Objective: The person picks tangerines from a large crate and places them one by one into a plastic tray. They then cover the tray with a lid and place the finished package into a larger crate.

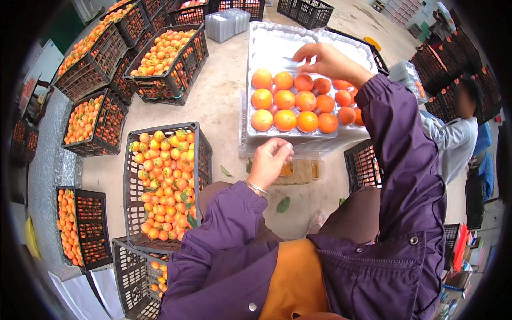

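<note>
A clear plastic fruit tray (282, 35) lies on a stack of similar packaging before me, with three rows of orange persimmons (305, 101) in its near part. My right hand (320, 62) is over the tray, just behind the rearmost row, fingers bent. A small blurred greyish thing (291, 62) shows at its fingertips; I cannot tell what it is or whether it is held. My left hand (269, 160) is loosely curled in front of the tray's near edge, with nothing visible in it. A second tray (347, 43) to the right holds more persimmons, partly hidden by my right sleeve.
A black plastic crate (129, 192) full of persimmons stands at my left; another crate (192, 82) is farther back. Stacked clear packaging (227, 25) sits on the floor behind. Below the trays is a wooden block (298, 172). A person (456, 136) is at the right.
</note>
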Tool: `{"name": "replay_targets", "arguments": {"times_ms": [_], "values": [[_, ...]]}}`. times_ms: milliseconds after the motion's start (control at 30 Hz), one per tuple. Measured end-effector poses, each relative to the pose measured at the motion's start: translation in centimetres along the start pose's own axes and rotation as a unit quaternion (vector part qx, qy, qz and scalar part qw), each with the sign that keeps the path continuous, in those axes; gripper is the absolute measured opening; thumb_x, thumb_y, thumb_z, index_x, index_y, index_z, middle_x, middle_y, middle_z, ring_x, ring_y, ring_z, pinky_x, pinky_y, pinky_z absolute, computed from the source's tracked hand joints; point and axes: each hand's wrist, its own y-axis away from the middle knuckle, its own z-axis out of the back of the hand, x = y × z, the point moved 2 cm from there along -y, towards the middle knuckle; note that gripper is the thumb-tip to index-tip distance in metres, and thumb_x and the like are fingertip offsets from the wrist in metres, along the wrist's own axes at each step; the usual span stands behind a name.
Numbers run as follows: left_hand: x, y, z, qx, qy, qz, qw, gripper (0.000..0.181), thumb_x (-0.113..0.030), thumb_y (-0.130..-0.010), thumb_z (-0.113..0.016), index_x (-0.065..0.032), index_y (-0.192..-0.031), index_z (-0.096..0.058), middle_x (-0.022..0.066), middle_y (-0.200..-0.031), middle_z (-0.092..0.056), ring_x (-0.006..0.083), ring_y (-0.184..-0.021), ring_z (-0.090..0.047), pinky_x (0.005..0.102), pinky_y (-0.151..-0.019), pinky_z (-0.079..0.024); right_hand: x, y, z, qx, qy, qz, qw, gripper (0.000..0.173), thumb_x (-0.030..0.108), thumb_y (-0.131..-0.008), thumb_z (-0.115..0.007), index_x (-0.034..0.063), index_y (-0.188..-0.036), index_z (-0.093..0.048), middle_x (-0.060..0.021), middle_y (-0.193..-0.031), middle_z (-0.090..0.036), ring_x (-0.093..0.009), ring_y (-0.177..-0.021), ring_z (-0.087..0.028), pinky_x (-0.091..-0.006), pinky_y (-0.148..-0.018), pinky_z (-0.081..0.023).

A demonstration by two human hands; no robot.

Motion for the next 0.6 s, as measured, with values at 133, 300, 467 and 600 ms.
{"name": "replay_targets", "arguments": {"times_ms": [133,300,467,600], "values": [[-0.9,0.4,0.4,0.016,-0.007,-0.001,1.0,0.015,-0.018,-0.091,-0.057,-0.0031,-0.091,-0.059,0.0025,-0.08,-0.063,0.0084,-0.071,-0.059,0.0228,-0.064,-0.048,3.9,-1.0,-2.3,0.073,0.113,0.061,0.989,0.038,0.013,-0.073,-0.068,0.0052,-0.11,-0.06,-0.0101,-0.103,-0.062,-0.026,-0.089,-0.06,-0.0356,-0.078,-0.049],[-6.2,1.5,2.2,0.013,0.001,-0.061,0.998,0.012,-0.014,-0.088,-0.059,-0.0018,-0.089,-0.058,0.0031,-0.075,-0.063,0.0076,-0.066,-0.059,0.0231,-0.057,-0.047,3.4,-0.4,-2.1,0.028,0.085,0.078,0.993,0.04,0.009,-0.07,-0.067,0.0022,-0.108,-0.058,-0.0092,-0.098,-0.058,-0.024,-0.086,-0.058,-0.0353,-0.077,-0.047],[-15.0,-5.6,6.0,-0.116,-0.366,-0.256,0.887,0.02,-0.014,-0.08,-0.064,-0.0023,-0.096,-0.061,0.0088,-0.079,-0.064,0.0166,-0.065,-0.061,0.0302,-0.061,-0.049,3.1,4.8,2.8,-0.078,-0.052,0.062,0.994,0.04,0.01,-0.072,-0.067,0.002,-0.109,-0.056,-0.0081,-0.098,-0.058,-0.019,-0.091,-0.055,-0.0293,-0.078,-0.044],[-15.9,-11.2,4.3,-0.027,-0.609,-0.224,0.76,0.033,-0.032,-0.074,-0.064,-0.0072,-0.096,-0.065,0.0155,-0.097,-0.064,0.0304,-0.085,-0.063,0.0388,-0.076,-0.049,4.4,9.7,4.3,-0.104,-0.028,0.085,0.991,0.038,0.013,-0.072,-0.067,0.0002,-0.106,-0.055,-0.0115,-0.093,-0.055,-0.025,-0.085,-0.056,-0.034,-0.076,-0.047]]}}
